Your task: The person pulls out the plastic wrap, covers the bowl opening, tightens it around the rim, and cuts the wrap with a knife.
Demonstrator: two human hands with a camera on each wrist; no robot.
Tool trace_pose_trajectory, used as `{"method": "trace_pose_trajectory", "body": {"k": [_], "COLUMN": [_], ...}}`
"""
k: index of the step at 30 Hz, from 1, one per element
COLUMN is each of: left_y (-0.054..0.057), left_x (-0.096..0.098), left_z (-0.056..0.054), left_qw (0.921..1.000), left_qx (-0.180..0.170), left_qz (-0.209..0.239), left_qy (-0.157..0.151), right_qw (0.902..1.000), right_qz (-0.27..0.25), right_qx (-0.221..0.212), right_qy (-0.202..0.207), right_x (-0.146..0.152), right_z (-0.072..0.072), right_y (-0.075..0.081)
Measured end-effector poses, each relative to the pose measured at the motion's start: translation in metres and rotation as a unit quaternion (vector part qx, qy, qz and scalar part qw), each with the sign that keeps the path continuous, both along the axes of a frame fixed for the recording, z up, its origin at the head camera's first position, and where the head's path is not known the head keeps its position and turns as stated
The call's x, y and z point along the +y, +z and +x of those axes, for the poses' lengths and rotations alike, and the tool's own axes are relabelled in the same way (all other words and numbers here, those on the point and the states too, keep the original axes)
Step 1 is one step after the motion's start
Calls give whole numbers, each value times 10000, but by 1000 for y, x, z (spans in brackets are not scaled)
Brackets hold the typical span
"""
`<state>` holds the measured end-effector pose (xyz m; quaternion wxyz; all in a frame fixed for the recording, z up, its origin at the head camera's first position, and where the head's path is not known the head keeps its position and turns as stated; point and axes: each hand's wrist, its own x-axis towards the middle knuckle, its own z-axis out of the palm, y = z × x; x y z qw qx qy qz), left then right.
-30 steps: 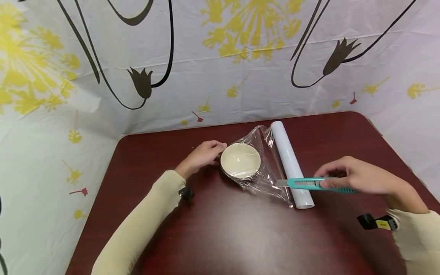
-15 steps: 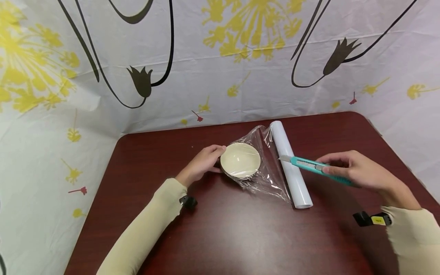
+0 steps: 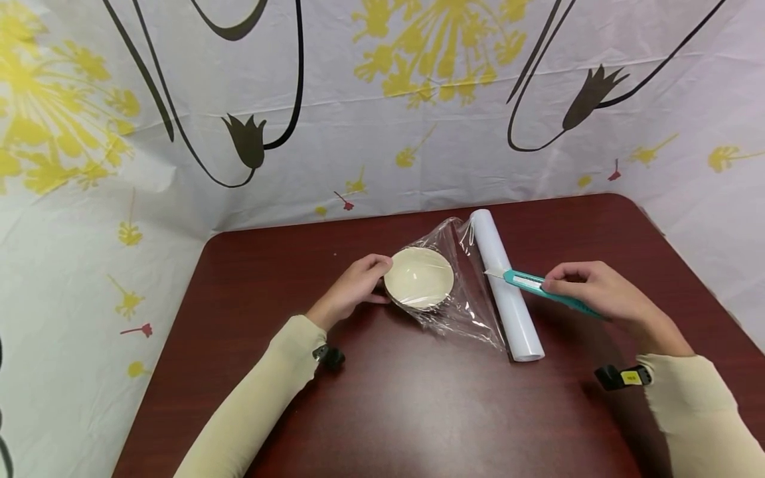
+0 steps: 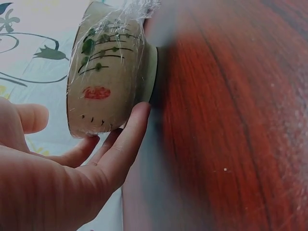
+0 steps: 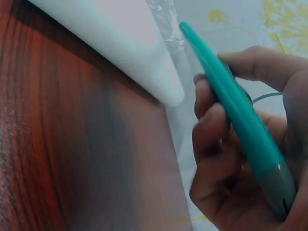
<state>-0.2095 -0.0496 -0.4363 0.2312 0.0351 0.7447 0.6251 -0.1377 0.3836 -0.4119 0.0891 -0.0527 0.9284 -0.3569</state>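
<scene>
A cream bowl (image 3: 418,279) stands on the table with clear plastic wrap (image 3: 472,315) over it; its painted side shows in the left wrist view. The wrap runs from the bowl to a white roll (image 3: 508,292) on its right. My left hand (image 3: 356,284) is at the bowl's left side. Its fairly straight fingers (image 4: 130,144) touch the bowl, while the thumb is held apart from it. My right hand (image 3: 597,292) grips a teal utility knife (image 3: 528,282) between thumb and fingers. The knife's bared blade (image 3: 495,273) points left, over the roll's left edge; whether it touches the wrap, I cannot tell.
The dark red wooden table (image 3: 418,405) has rounded far corners. A white cloth (image 3: 335,86) with yellow and dark flower prints hangs behind it and at the sides. Dark cameras sit on both wrists.
My right hand has moved the knife away from me, from the roll's near part to its middle. Its thumb now lies closer to the blade. The left hand stays at the bowl.
</scene>
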Motion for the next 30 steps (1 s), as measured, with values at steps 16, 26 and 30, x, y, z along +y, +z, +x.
{"method": "trace_pose_trajectory", "body": {"k": [16,26,30], "left_y": [1,-3,-4], "left_x": [2,1,1], "left_z": [3,3,4], "left_qw": [10000,9999,9999], "left_qx": [-63,-93,-91], "left_qz": [49,137,136], "left_qy": [17,21,21], "right_qw": [9918,9883,9870], "right_qz": [-2,-163,-214], "right_qx": [105,-101,-215], "right_qy": [-1276,-1516,-1577], "right_x": [1,3,7], "right_z": [-2,-5,-7], "right_y": [-12,-19,-22]}}
